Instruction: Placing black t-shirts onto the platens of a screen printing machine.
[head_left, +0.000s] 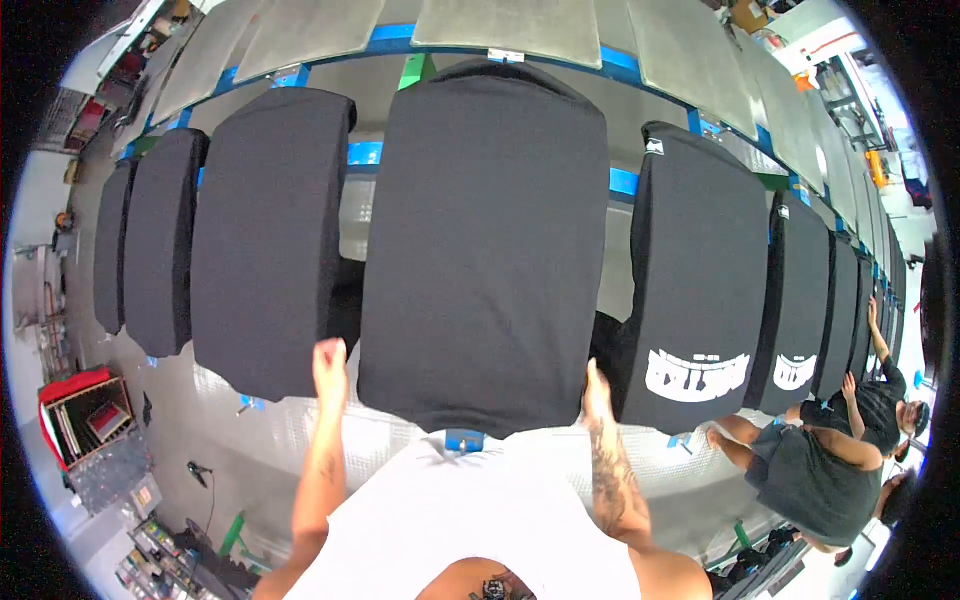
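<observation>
A plain black T-shirt point(485, 230) lies stretched over a flat board straight in front of me. My left hand point(331, 368) is beside its lower left edge, next to the dark cloth in the gap between shirts. Its fingers are curled in; what they hold, if anything, is hidden. At the lower right edge, my right hand point(597, 392) has its fingers closed on the shirt's side, with the fingertips partly hidden by the cloth. The shirt's near hem is gathered just above a blue bracket point(464, 441).
Another black shirt point(265, 240) covers the board on the left. To the right, a black shirt with a white print point(697, 375) lies on its board. Bare grey boards point(508, 25) run along the far side on a blue frame. A co-worker point(820, 470) is at the right.
</observation>
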